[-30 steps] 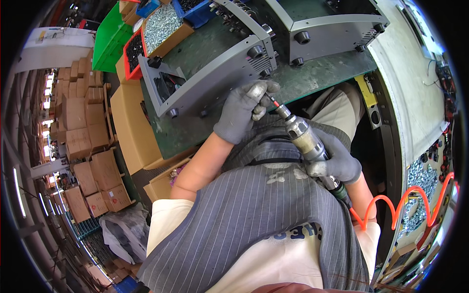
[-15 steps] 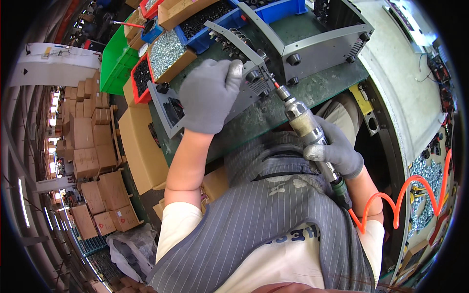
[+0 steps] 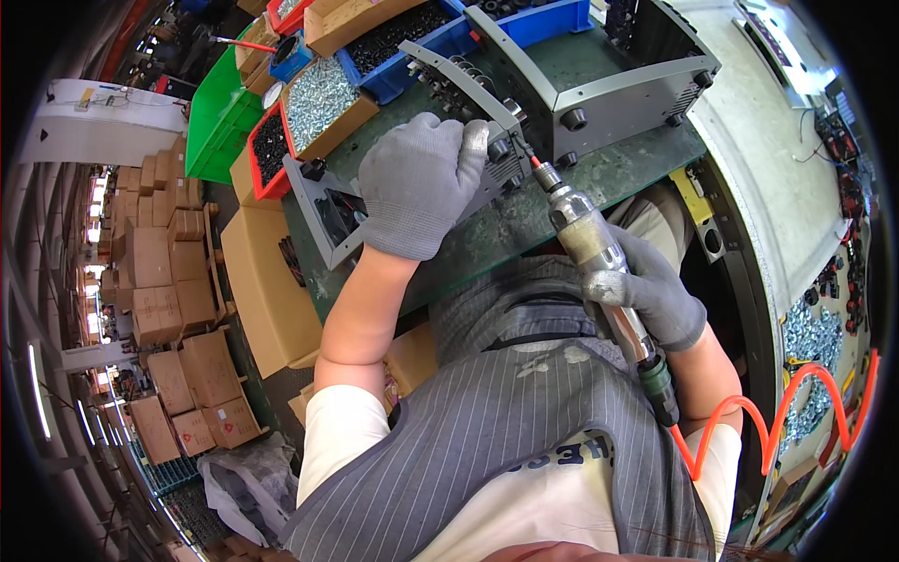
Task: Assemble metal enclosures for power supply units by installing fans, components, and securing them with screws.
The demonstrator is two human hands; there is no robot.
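Head view: left hand [image 3: 421,183] partly hides the gray metal frame [image 3: 481,195].

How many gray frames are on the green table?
2: the left frame, partly covered by the left hand, and the right frame alongside. More may lie beyond the top edge.

The worn grey knitted-cloth gloves [image 3: 412,192] look matt and textured, while the slim cylindrical silver metal power driver [image 3: 588,242] shines glossily (its coiled orange hose [image 3: 735,400] resembles smooth plastic). The open box-shaped grey metal frames [image 3: 479,195] look matt, above a scuffed dark green tabletop [image 3: 501,220]. The open brown box [image 3: 267,290] is dull cardboard, the green bin [image 3: 225,122] smooth plastic, the small silver fasteners [image 3: 318,103] bright metal.
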